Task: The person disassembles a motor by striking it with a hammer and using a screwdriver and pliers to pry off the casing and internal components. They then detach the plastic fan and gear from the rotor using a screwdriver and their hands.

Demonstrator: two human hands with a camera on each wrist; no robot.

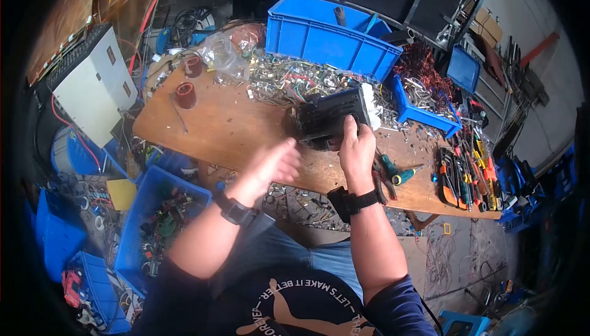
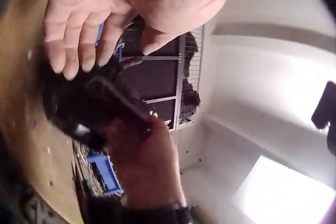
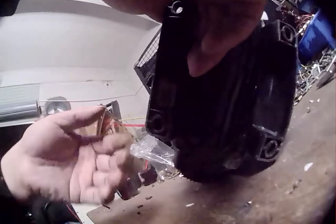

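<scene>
A black housing (image 1: 329,117) with ring-shaped corner mounts, plain in the right wrist view (image 3: 226,103), is tilted above the wooden table (image 1: 227,124). My right hand (image 1: 357,155) grips its near edge, thumb on its face. My left hand (image 1: 270,167), slightly blurred, is beside the housing on the left, palm turned toward it and fingers loosely bent, holding nothing. In the right wrist view a gap shows between the left hand (image 3: 79,155) and the housing. The housing's far side is hidden.
Mixed scrap (image 1: 295,81) lies along the table's back, before a large blue bin (image 1: 332,41). Green-handled pliers (image 1: 388,167) and a screwdriver (image 1: 402,176) lie right of the right hand, with more tools (image 1: 467,176) beyond. Two dark red coils (image 1: 185,95) stand left.
</scene>
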